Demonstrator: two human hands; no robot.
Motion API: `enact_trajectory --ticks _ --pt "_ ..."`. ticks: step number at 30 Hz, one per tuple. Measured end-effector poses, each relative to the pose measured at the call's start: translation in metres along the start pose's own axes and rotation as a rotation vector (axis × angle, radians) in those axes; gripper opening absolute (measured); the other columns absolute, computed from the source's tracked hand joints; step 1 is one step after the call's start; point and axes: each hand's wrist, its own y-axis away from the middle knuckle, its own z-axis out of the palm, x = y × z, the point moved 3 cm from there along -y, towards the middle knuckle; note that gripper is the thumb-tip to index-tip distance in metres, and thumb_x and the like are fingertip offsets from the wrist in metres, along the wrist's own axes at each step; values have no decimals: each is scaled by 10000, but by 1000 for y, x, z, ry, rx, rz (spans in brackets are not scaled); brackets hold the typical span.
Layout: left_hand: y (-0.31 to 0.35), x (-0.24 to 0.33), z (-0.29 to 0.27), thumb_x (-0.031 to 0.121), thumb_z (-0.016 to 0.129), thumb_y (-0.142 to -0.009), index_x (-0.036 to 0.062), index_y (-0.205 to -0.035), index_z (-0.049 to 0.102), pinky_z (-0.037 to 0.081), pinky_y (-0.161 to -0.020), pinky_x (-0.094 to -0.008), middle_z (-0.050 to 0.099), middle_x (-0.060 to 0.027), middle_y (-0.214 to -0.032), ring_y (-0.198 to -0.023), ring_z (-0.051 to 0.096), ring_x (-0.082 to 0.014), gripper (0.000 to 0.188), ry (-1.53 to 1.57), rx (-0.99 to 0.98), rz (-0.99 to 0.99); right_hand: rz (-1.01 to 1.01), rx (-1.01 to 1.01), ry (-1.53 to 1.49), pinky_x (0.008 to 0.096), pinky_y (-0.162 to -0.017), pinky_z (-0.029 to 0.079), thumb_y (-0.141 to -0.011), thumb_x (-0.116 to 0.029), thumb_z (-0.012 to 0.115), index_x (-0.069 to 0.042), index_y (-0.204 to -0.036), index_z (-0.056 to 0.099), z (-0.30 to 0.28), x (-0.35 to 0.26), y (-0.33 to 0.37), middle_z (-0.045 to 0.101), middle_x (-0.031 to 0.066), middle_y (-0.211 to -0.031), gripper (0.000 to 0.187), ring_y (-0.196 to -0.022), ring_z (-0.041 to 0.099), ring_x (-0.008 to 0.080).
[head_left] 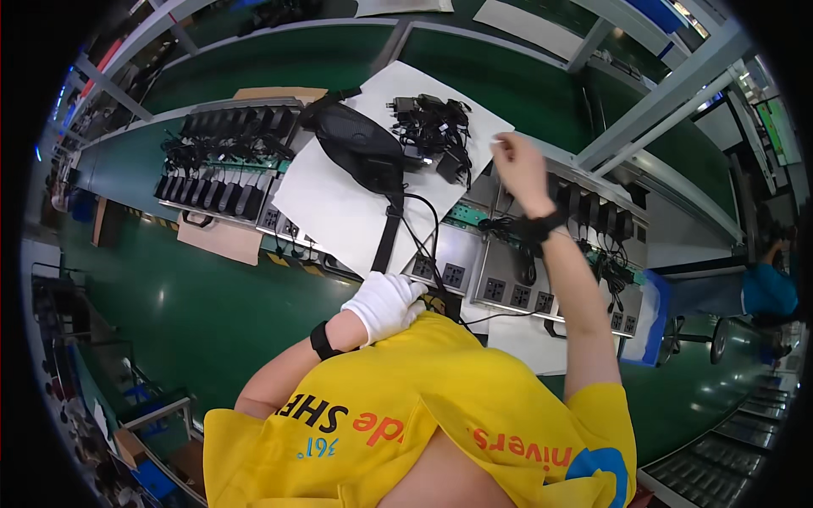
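Observation:
My left hand (pixel 385 306), in a white glove with a black band at the wrist, is low in front of my yellow shirt. Its fingers are curled, beside the lower end of a black strap (pixel 388 241); what they hold, if anything, is hidden. That strap runs up to a black padded waist bag (pixel 356 140) lying on a white sheet (pixel 318 199). Bare and raised, my right hand (pixel 519 169) is at the sheet's right edge, fingers bent together; I cannot make out anything in them. Left of it lies a pile of black power adapters with cables (pixel 432 131).
Metal racks with sockets stand on both sides, the left rack (pixel 199 210) and the right rack (pixel 508 275) carrying rows of black adapters. Thin black cables hang near my waist. A metal frame post (pixel 652 106) rises at the right. Another person (pixel 762 288) is at the far right.

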Motion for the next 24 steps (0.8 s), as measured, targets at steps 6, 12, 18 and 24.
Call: enact_trajectory --ticks 6,12,18,24 --pt "10 -4 -5 282 550 -832 70 -977 589 473 -657 -396 624 -122 -784 -750 606 -296 259 0 10 -51 -558 -2 723 347 -739 454 -709 -83 602 -70 -920 633 69 -8 -13 591 93 -960 214 -873 561 257" --pt "20 -15 -1 275 542 -836 59 -987 587 470 -662 -404 626 -140 -795 -755 607 -306 267 79 55 -94 -596 -387 759 371 -630 450 -472 -271 795 -47 -833 594 71 -21 -6 591 110 -674 470 -693 587 276" --pt "16 -14 -3 268 530 -842 42 -1000 583 469 -668 -401 625 -143 -795 -754 606 -308 281 74 35 -43 -413 357 4 331 -608 467 -536 -328 823 -71 -917 613 -56 -96 3 567 76 -819 505 -663 568 242" --pt "-4 -13 -3 264 532 -844 40 -993 600 472 -653 -428 623 -176 -794 -734 600 -344 277 145 20 32 -188 742 -214 221 -624 406 -714 -285 784 -30 -975 591 -211 -72 34 568 4 -845 412 -696 512 76"
